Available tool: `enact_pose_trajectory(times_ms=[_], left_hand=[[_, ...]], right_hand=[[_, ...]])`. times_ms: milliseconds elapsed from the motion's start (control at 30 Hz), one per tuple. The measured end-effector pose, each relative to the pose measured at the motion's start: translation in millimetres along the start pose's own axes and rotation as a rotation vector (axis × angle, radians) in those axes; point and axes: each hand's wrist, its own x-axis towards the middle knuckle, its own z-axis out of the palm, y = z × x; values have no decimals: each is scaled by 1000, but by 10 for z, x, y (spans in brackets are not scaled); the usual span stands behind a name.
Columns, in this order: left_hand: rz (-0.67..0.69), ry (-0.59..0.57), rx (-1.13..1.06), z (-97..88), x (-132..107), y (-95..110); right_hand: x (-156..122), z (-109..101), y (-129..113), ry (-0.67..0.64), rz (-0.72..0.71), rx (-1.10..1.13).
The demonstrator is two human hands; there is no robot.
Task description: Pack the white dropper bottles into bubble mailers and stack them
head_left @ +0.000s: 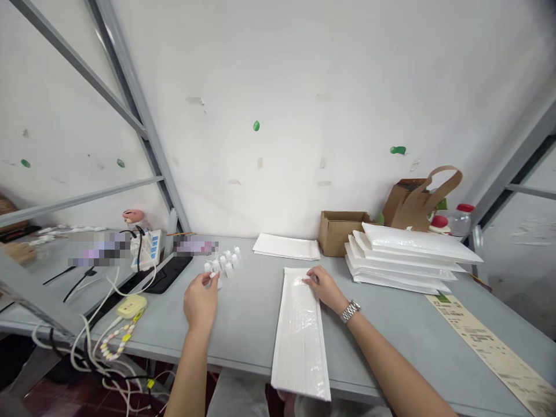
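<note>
White bubble mailer (299, 341) lies flat on the grey desk (256, 330), its near end overhanging the edge. Film looks glossy and slightly creased. Right hand (324, 288) rests on its far end, fingers open and flat on the film. Left hand (200, 302) has fingers closed on a small white plastic piece (218, 282), with a row of similar pieces (228, 262) just farther away. Risk: overhang could tip the mailer off if the right hand lifts; a knocked piece could roll toward the black pad (169, 275).
</note>
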Motion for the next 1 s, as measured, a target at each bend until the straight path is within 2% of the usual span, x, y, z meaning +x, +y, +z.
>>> enact_pose_trajectory(times_ms=[67, 100, 133, 200, 300, 333, 400, 500, 600, 800, 867, 1000], left_hand=[[24, -11, -181, 3, -79, 156], [56, -66, -310, 40, -115, 255], [117, -146, -437, 105, -146, 361], [232, -379, -601, 303, -194, 564], [289, -694, -712, 678, -228, 758], [299, -739, -720, 794, -232, 782], [303, -763, -733, 978, -230, 780], [297, -756, -751, 1116, -209, 714], [302, -790, -747, 1120, -205, 660], [377, -955, -633, 996, -292, 660], [439, -928, -544, 980, -314, 653], [499, -802, -447, 1007, -357, 627]], right_hand=[[-18, 1, -55, -43, -33, 50], [-29, 5, -83, -71, -54, 82], [-39, 11, -111, -99, -75, 114], [-55, 23, -154, -144, -110, 160], [-66, 30, -181, -161, -131, 185], [-68, 27, -185, -159, -131, 185], [-71, 19, -193, -157, -122, 182], [-86, 25, -234, -156, -119, 185], [-115, 63, -299, -158, -142, 199], [-143, 109, -338, -112, -124, 164], [-135, 102, -321, -80, -116, 154], [-118, 91, -287, -55, -120, 147]])
